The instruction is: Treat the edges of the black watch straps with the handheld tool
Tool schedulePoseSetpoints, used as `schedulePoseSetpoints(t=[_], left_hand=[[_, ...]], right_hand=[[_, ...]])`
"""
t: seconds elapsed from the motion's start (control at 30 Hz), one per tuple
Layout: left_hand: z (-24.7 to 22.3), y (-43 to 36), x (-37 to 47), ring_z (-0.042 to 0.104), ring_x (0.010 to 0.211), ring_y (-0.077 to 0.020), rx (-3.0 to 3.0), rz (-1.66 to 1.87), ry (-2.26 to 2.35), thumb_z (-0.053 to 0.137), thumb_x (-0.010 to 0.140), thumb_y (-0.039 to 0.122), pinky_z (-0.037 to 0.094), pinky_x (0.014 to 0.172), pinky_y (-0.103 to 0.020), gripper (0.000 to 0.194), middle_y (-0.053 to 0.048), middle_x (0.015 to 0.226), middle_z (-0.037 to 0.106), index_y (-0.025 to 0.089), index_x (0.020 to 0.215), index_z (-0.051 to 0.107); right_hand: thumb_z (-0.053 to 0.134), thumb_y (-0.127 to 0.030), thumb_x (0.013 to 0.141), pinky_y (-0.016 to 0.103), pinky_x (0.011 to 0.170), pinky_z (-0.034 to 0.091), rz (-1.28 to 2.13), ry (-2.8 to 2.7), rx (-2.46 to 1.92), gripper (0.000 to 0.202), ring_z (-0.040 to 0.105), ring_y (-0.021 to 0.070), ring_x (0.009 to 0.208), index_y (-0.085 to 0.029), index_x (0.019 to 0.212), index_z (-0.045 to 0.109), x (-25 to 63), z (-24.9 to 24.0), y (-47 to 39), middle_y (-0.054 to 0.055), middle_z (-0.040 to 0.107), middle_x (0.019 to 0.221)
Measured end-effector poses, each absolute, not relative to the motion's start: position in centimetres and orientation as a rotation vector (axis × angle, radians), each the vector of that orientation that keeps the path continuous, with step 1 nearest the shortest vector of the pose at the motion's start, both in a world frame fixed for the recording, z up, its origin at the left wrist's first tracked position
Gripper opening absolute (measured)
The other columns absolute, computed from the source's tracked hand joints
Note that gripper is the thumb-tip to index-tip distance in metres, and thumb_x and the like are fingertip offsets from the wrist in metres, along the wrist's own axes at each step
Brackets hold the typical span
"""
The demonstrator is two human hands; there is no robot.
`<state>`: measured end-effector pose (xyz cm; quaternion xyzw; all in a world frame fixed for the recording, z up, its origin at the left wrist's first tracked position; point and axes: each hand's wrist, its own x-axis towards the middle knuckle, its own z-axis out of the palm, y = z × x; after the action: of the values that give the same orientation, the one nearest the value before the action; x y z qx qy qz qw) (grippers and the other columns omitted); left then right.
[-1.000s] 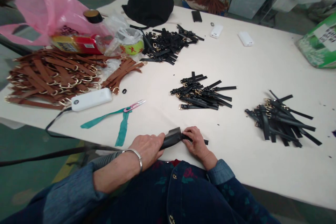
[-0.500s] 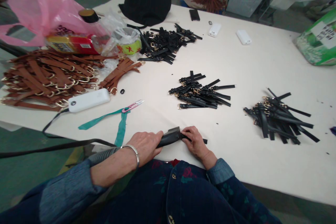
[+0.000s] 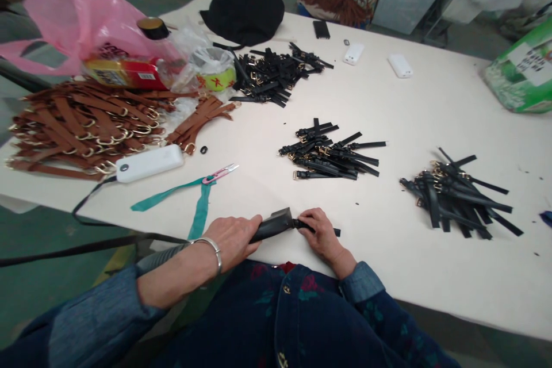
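Observation:
My left hand (image 3: 230, 236), with a silver bangle at its wrist, is closed around a black handheld tool (image 3: 276, 224). A grey ribbed hose (image 3: 161, 259) shows beneath that forearm. The tool's wide head points to the right, towards a short black strap (image 3: 337, 233). My right hand (image 3: 317, 230) pinches this strap, whose free end sticks out to the right and whose other end is close to the tool's head. Whether the two touch is hard to make out. Beyond my hands lies a pile of black buckled straps (image 3: 332, 152), with another such pile (image 3: 457, 195) to the right.
Brown buckled straps (image 3: 77, 126) are heaped at the left beside a white power bank (image 3: 150, 164). Pink thread snips (image 3: 219, 173) lie on green ribbon (image 3: 200, 210). More black straps (image 3: 276, 72), a black cap (image 3: 245, 8) and a pink bag (image 3: 81, 11) occupy the table's back.
My left hand has drawn the black tool slightly left, widening the gap to my right hand. The right hand keeps its pinch on the strap. The view has shifted a little.

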<state>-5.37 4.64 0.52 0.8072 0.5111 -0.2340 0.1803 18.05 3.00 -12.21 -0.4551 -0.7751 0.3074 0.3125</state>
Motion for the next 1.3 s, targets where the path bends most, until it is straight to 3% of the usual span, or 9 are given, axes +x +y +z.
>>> schedulePoseSetpoints(t=[0.23,1.17,1.3], left_hand=[[0.3,4.6,-4.0,0.06,0.074,-0.0218,2.177,-0.617,1.517,0.037,0.077,0.045,0.042,0.062,-0.032,0.03,-0.006,0.082,0.064,0.024,0.095,0.046],[-0.2,3.9,-5.6,0.061,0.073,-0.0225,2.093,-0.581,1.568,0.035,0.076,0.049,0.042,0.061,-0.031,0.034,-0.007,0.078,0.064,0.024,0.095,0.048],[0.2,4.0,-5.8,0.061,0.074,-0.0237,2.092,-0.573,1.574,0.038,0.075,0.048,0.042,0.061,-0.033,0.033,-0.007,0.077,0.064,0.024,0.094,0.05]], right_hand=[[0.056,-0.016,0.074,0.039,0.079,0.042,0.815,-2.008,-1.224,0.026,0.047,0.0206,0.091,-0.021,0.1,0.058,18.0,-12.1,3.1,0.007,0.055,0.094],[0.059,-0.02,0.073,0.04,0.083,0.041,0.774,-1.983,-1.278,0.033,0.048,0.0214,0.095,-0.021,0.105,0.056,17.9,-11.8,2.6,0.008,0.055,0.1],[0.061,-0.023,0.071,0.04,0.082,0.042,0.76,-1.918,-1.297,0.027,0.049,0.0217,0.095,-0.022,0.098,0.059,17.9,-12.0,2.5,0.007,0.056,0.1]])
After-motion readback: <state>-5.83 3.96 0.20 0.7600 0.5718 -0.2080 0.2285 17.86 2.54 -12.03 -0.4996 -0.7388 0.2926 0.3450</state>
